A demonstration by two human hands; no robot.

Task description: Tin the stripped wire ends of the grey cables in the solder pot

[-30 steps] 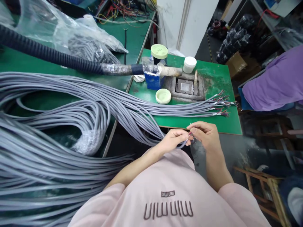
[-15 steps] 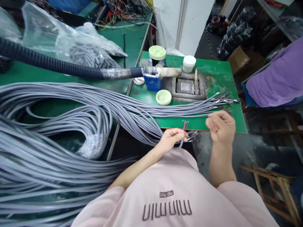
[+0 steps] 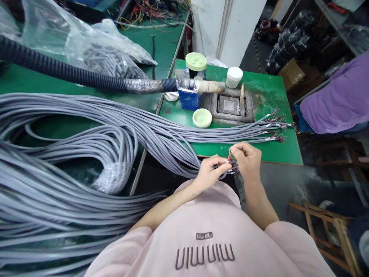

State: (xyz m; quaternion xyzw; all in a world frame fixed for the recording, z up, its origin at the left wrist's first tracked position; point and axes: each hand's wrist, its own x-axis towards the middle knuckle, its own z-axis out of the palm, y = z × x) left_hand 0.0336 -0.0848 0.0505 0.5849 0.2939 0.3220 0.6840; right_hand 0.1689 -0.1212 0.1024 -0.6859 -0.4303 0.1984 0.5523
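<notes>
My left hand (image 3: 215,169) pinches the end of a grey multi-core cable just below its fanned-out coloured wires (image 3: 230,156). Against those wires, my right hand (image 3: 246,157) has its thumb and fingertips closed on the tips of some of them. Small bright specks show in the air just left of the wires. More stripped cable ends (image 3: 235,167) hang close behind my hands. A bundle of grey cables (image 3: 190,134) runs across the green table, its coloured wire ends (image 3: 278,125) spread at the right.
A square solder pot (image 3: 230,107) with a wooden-handled scraper (image 3: 242,98) sits on the table. Beside it are a hose nozzle (image 3: 211,86), a blue box (image 3: 188,99), a pale green lid (image 3: 202,118) and a white tub (image 3: 234,77). A person in purple (image 3: 337,96) is at the right.
My right hand has moved left from beside the table's edge to the wires in my left hand and closed on their tips. My left hand keeps its hold on the cable.
</notes>
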